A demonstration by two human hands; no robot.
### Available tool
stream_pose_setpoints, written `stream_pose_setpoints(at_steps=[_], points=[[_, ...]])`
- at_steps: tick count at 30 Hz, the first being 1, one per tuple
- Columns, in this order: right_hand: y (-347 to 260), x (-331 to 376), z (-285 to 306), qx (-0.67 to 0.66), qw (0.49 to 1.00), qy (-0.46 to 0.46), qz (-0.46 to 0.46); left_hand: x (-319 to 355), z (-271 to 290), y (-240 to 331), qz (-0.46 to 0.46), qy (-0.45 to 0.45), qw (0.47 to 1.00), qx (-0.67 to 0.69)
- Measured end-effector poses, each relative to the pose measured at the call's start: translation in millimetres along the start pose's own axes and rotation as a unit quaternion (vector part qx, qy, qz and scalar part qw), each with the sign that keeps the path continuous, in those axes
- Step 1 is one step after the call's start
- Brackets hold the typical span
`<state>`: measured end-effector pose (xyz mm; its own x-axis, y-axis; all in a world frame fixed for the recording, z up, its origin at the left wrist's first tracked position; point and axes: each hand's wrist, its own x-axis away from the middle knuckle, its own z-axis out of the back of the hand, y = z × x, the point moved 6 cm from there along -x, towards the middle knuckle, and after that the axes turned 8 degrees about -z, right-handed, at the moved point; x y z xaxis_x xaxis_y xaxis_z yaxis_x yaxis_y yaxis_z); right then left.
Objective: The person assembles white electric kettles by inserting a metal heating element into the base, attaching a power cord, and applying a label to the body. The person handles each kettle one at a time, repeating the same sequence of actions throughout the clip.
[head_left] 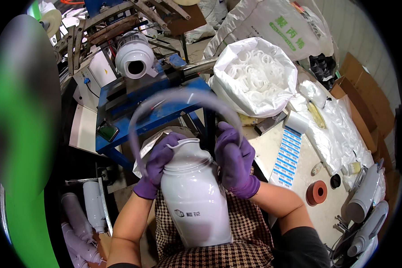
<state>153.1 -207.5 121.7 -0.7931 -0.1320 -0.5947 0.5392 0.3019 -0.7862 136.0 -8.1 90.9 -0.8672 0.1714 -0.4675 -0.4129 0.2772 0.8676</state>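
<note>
1. Head view: a white plastic jug [194, 196] stood upright against the person's checked apron [236, 254], low in the middle of the picture, its neck pointing away from the body. It sat between the two hands, which gripped it near the shoulder.

2. A thin translucent handle band [183, 96] arched over the jug's mouth, blurred, its ends coming down beside each hand.

3. The left hand [158, 163], in a purple glove, came up from the lower left on a bare forearm and lay against the jug's left shoulder. Its fingers were curled and pressed to the rim; whether they pinched the band's end could not be told.

4. The right hand [236, 163], also gloved in purple, rose from a bent forearm at the lower right. Its fingers were closed together beside the jug's right shoulder, at the band's right end.

5. Beyond the hands stood a blue machine stand [138, 116] carrying another white jug [135, 56] on its side. To the right, a white sack of plastic rings [254, 76] rested on a pale worktable [299, 196].
</note>
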Motion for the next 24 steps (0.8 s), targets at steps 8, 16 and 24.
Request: stream_pose_setpoints(at_steps=[8, 16, 24], points=[[-59.7, 11.8, -40.1, 0.098, 0.891, -0.193, 0.398, -0.7, -1.9, -16.6, 0.009, 0.025, 0.988, 0.150], [32.1, -14.6, 12.1, -0.025, 0.977, 0.077, -0.197, -2.6, 0.0, -27.3, 0.045, 0.043, 0.996, 0.063], [115.8, -25.5, 21.5, -0.324, 0.911, 0.019, -0.254, -18.1, 5.0, -12.9, -0.120, 0.216, 0.872, -0.423]])
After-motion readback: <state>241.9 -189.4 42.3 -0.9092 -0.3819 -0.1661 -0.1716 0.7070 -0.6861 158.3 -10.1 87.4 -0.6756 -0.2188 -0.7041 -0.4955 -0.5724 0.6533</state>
